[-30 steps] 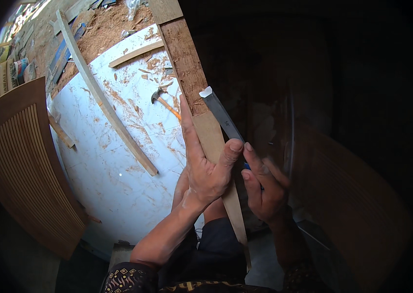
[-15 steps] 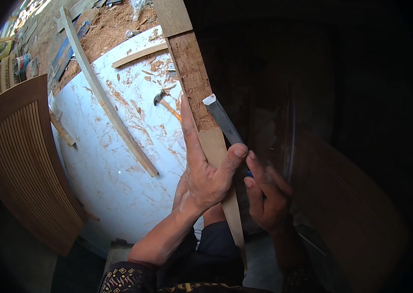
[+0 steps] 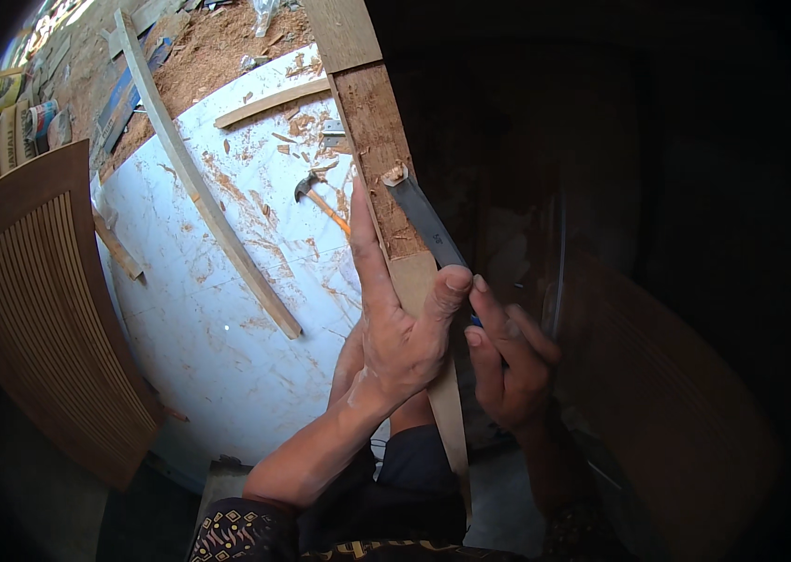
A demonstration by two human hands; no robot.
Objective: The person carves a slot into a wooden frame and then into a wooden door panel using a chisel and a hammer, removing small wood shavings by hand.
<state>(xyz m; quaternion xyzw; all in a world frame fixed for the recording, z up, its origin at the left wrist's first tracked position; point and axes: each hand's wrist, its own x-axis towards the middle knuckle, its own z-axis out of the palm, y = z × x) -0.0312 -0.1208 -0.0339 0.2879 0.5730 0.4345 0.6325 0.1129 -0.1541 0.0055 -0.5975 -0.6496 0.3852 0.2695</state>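
Observation:
A long wooden board (image 3: 358, 108) stands edge up, with a rough, shallow recess (image 3: 377, 140) cut into its narrow face. My left hand (image 3: 405, 342) is closed about the board, its index finger stretched along the left side. Its thumb lies against the lower blade of a chisel (image 3: 428, 223). My right hand (image 3: 512, 375) pinches the chisel low down, where a bit of blue handle shows between the fingers; the rest is hidden. The chisel's flat tip rests over the recess, with a pale wood chip or shaving at its end.
A white sheet or panel (image 3: 255, 375) littered with wood chips lies below. On it are a hammer (image 3: 325, 203), a long wood strip (image 3: 199, 192) and a shorter strip (image 3: 274, 101). A slatted wooden panel (image 3: 68, 309) leans at left. Sawdust (image 3: 218, 56) covers the ground beyond.
The chisel tip has tilted and shifted a little over the recess, and a chip now shows at its end. The board has moved slightly rightward in view. Both hands keep their hold.

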